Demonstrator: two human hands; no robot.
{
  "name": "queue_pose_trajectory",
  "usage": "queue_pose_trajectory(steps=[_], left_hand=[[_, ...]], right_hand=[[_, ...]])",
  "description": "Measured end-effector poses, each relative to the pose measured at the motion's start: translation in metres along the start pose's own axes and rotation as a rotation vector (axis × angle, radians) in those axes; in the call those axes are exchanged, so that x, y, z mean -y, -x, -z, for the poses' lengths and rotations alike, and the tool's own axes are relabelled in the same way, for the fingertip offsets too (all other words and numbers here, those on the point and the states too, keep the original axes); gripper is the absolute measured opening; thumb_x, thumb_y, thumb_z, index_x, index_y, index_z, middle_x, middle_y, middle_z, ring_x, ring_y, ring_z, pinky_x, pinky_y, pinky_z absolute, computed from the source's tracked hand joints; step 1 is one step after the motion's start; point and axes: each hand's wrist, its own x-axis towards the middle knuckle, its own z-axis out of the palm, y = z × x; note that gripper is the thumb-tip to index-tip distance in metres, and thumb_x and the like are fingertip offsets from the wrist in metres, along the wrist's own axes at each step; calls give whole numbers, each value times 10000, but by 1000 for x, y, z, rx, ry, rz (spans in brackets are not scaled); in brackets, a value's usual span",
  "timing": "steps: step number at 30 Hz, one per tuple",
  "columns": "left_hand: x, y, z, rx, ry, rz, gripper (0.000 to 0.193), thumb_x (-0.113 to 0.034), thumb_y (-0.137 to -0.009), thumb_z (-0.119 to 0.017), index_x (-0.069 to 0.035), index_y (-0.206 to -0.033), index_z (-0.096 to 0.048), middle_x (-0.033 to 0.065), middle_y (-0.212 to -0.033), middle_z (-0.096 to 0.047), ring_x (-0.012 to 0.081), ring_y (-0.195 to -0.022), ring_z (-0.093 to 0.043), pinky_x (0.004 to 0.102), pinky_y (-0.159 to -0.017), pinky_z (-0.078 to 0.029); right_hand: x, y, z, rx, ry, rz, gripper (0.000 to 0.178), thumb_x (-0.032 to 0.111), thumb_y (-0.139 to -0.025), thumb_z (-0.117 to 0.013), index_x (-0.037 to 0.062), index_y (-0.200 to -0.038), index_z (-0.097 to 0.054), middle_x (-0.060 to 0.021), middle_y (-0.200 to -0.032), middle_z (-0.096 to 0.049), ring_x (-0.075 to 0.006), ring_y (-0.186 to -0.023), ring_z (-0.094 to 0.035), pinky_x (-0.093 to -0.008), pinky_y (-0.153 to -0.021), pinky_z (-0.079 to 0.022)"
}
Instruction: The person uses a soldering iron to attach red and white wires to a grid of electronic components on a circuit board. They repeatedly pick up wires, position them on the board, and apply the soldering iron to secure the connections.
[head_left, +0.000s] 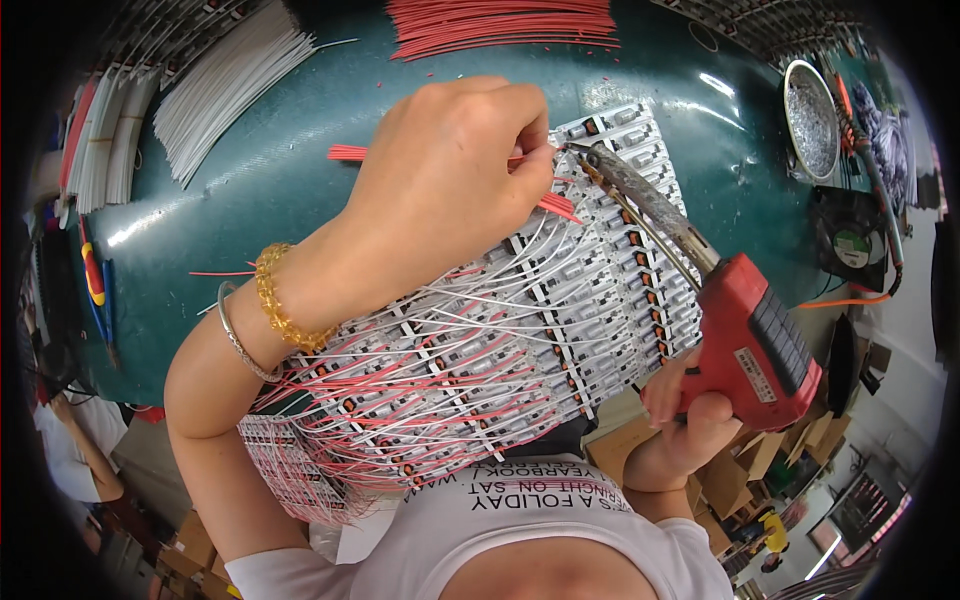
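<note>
My left hand (455,155) is closed over the panel's far edge, thumb and forefinger pinched. A bunch of red wires (559,206) runs beneath its palm and sticks out on both sides. My right hand (685,425) grips the handle of a red and black soldering gun (752,345). The gun's long metal barrel slants up and left, its tip close to my left fingertips. Below lies a panel of small circuit boards (640,225) in rows, with many white and red wires (450,350) trailing from it toward me. What touches the tip is too small to tell.
White wires (235,85) and red wires (505,28) lie in bundles at the far side of the green tabletop (725,150). A metal bowl (811,120) and a black fan (850,238) stand at right. A red-and-yellow-handled tool (93,275) lies at left. Cardboard boxes (735,475) sit below.
</note>
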Motion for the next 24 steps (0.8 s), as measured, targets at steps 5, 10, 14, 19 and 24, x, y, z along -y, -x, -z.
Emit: queue_pose_trajectory(steps=[5, 10, 14, 19, 24], left_hand=[[0, 2, -1, -35, -11, -21, 96, -43, -726, -638, 14, -708, -563, 92, -655, -572, 186, -576, -551, 281, -523, -431], [-1, 1, -2, -29, -28, -27, 100, -46, -726, -640, 13, -708, -561, 93, -653, -572, 193, -578, -556, 284, -526, -432], [-2, 1, -2, -25, -35, -27, 106, -53, -731, -640, 13, -708, -559, 91, -646, -571, 199, -572, -552, 287, -526, -430], [-4, 2, 0, -20, -68, -29, 115, -67, -745, -646, 12, -716, -568, 89, -711, -583, 196, -590, -550, 286, -524, -422], [-10, 8, 3, -46, -21, -76, 72, -48, -747, -655, -3, -746, -599, 81, -808, -594, 185, -622, -552, 267, -526, -419]], right_hand=[[-14, 6, 9, -1, 65, 98, 734, 575, -797, -548, -110, -1032, -427, -16, -462, -420, -91, -346, -387, -214, -368, -328], [-5, 5, 5, -4, -3, 44, 824, 588, -789, -546, -143, -1137, -392, 0, -451, -407, -87, -345, -381, -214, -369, -320], [-7, 6, 7, 7, -17, 49, 838, 597, -788, -537, -140, -1154, -381, 3, -451, -406, -85, -348, -383, -213, -374, -317], [-7, 7, 6, 0, -57, 56, 857, 619, -787, -521, -131, -1171, -367, 10, -457, -404, -85, -348, -382, -213, -378, -316], [-8, 12, 11, -33, -76, 27, 894, 661, -778, -499, -117, -1196, -358, 16, -455, -397, -85, -345, -376, -213, -381, -322]])
